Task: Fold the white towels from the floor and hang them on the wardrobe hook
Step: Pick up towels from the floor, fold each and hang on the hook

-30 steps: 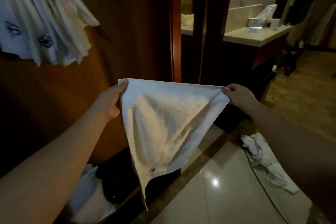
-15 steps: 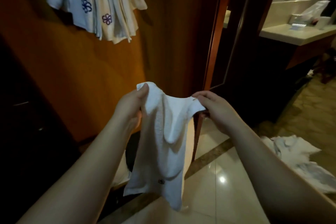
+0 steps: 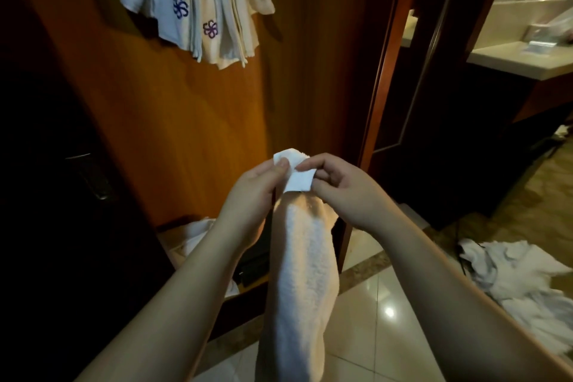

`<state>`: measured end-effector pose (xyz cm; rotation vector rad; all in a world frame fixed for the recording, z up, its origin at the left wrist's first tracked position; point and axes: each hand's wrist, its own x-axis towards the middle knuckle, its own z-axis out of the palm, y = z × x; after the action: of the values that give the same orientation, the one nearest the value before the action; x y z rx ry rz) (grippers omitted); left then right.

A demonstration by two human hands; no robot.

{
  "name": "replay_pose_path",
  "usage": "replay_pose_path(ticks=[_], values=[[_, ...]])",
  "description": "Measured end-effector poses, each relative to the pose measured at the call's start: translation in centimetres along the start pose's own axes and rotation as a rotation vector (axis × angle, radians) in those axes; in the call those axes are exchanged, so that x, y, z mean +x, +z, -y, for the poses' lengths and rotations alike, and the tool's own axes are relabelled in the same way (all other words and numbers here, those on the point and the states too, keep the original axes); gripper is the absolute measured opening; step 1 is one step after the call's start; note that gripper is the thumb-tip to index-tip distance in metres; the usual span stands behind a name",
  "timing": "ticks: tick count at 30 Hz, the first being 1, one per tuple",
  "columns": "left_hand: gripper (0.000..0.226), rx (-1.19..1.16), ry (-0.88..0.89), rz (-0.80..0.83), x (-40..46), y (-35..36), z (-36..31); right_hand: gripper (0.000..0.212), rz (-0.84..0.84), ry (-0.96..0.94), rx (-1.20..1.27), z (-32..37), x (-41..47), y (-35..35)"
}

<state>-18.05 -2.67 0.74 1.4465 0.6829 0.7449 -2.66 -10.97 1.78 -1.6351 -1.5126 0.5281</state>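
- The hook that carries the hung towels (image 3: 198,6) lies above the top edge.
- The white towel (image 3: 302,282) runs off the bottom edge; its top corners sit behind the fingers of both hands.
- The floor pile (image 3: 524,282) is cut off at the right edge.
- Items on the counter (image 3: 521,62) are too blurred to tell.

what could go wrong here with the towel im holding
1. Both hands, left and right, pinch only the top corners of the towel; the long fold hangs free and could slip open or drop to the floor.
2. The hung towels already crowd one spot on the wardrobe; adding another might knock some loose.
3. The pile lies on glossy tile near your right side, so stepping on it could make you slip.
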Motion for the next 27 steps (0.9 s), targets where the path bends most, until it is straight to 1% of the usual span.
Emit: replay_pose_path(ticks=[3,5,8,12,14,18,22,25,27], values=[[0.032,0.115,0.053,0.018,-0.4,-0.2,-0.6,0.023,-0.007,-0.066,-0.064,0.4,-0.2,-0.6],[0.034,0.162,0.096,0.046,-0.5,-0.5,-1.0,0.023,-0.006,-0.105,-0.125,1.0,-0.2,-1.2],[0.036,0.21,0.115,0.096,-0.5,-0.6,-1.7,0.019,0.006,-0.127,-0.208,2.0,0.2,-1.9],[0.033,0.222,0.128,0.114,-0.2,-1.1,-2.7,0.012,-0.02,-0.142,-0.241,2.7,0.1,-2.5],[0.035,0.248,0.124,0.109,0.0,-1.6,-3.0,0.012,-0.044,-0.145,-0.252,2.9,-0.1,-2.7],[0.031,0.324,0.13,0.13,0.0,-1.8,-3.4,0.012,-0.068,-0.146,-0.256,3.2,0.0,-2.9],[0.034,0.299,0.14,0.17,-0.2,-1.4,-3.7,0.014,-0.086,-0.142,-0.247,3.7,0.4,-2.3],[0.041,0.233,0.111,0.209,-0.4,-1.4,-3.6,0.014,-0.115,-0.132,-0.262,3.7,0.4,-1.8],[0.05,0.22,0.092,0.236,-0.6,-1.2,-3.5,0.013,-0.142,-0.133,-0.252,3.6,0.3,-1.5]])
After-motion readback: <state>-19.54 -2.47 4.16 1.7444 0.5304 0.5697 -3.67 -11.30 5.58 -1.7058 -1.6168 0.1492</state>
